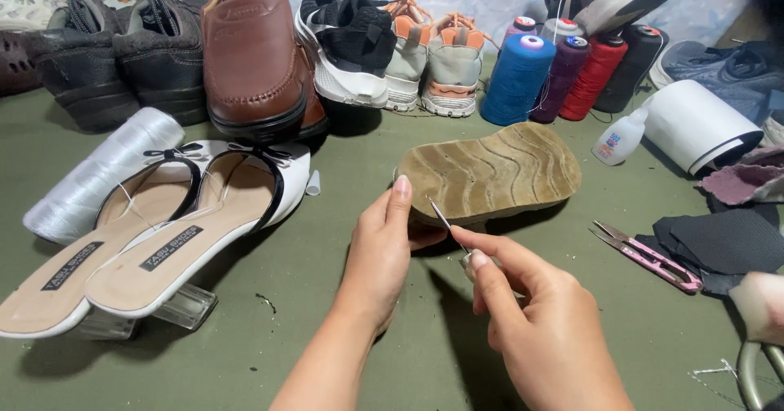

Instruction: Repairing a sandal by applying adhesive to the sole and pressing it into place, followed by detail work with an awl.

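Observation:
My left hand (380,252) grips the near end of an upturned shoe (490,172), its tan wavy-ribbed sole facing up above the green table. My right hand (539,321) pinches a thin metal awl (445,221) between thumb and fingers; its tip points up and left at the sole's near edge, close to my left thumb.
White heeled slippers (155,247) lie at left beside a white thread roll (98,170). Black shoes (122,51), a brown loafer (257,60) and sneakers (392,47) line the back. Thread cones (555,72), a glue bottle (618,139), a white roll (702,125), pink snips (649,257) and fabric scraps (727,239) sit right.

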